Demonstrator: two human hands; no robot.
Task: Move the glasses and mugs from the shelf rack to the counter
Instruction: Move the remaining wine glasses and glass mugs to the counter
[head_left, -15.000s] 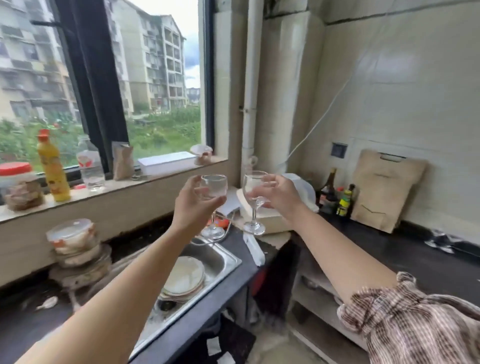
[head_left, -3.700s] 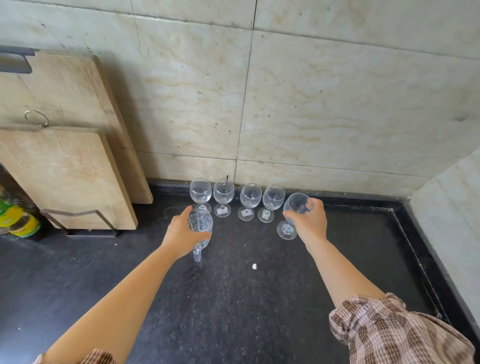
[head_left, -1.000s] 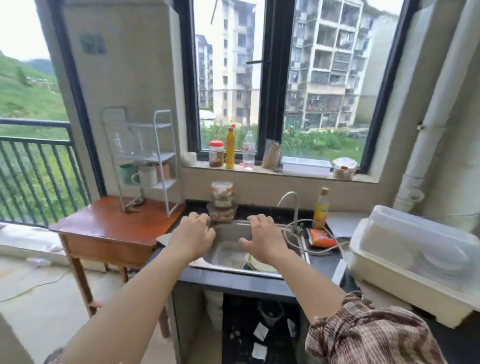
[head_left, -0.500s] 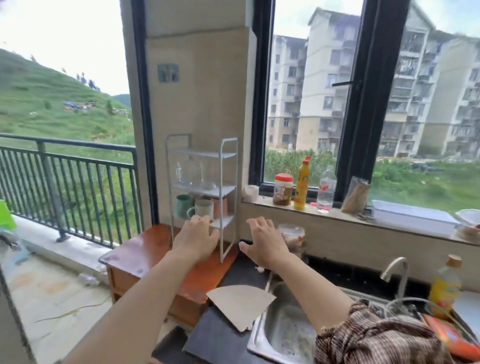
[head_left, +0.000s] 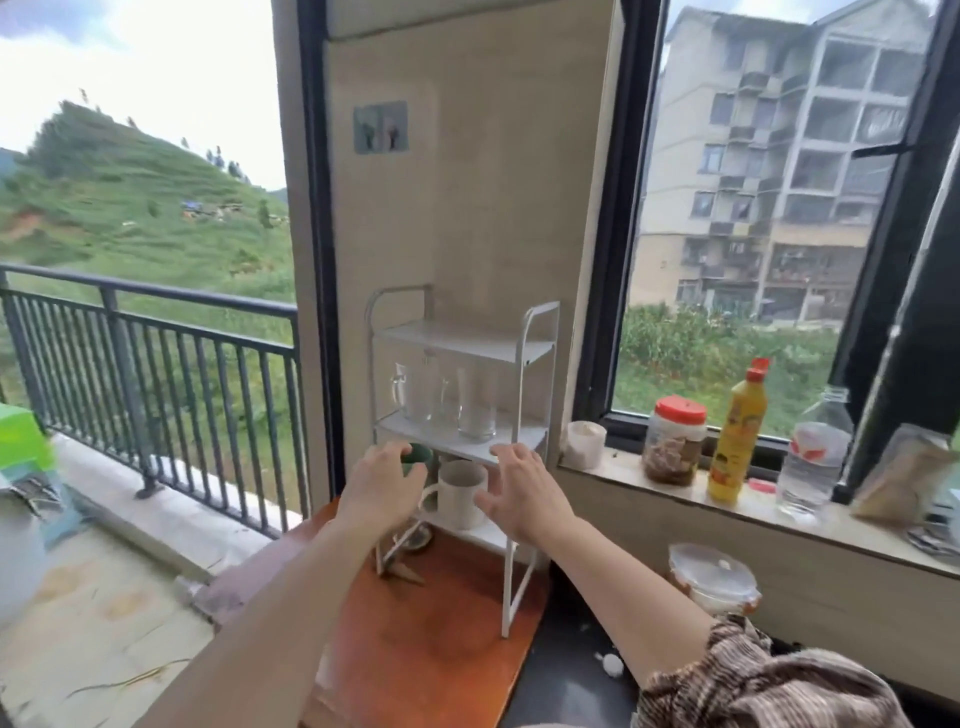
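The view has swung from the sink round to the white shelf rack (head_left: 462, 395), which now fills the middle of the frame on a small wooden table (head_left: 441, 639); both hands are empty, so a fresh trip to the rack is beginning. Half a second ago the hands were nearer the rack's lower edge; now they sit level with its bottom tier.

The left hand (head_left: 382, 486) reaches forward, its fingers loosely curled and just in front of a green mug (head_left: 418, 457), not yet gripping it. The right hand (head_left: 522, 496) is stretched beside a white mug (head_left: 460, 493), with its fingers (head_left: 501, 457) spread wide and touching nothing that I can make out. Clear glasses (head_left: 447, 397) stand on the middle tier above; the top tier looks bare. The dark counter (head_left: 566, 686) shows at lower centre.
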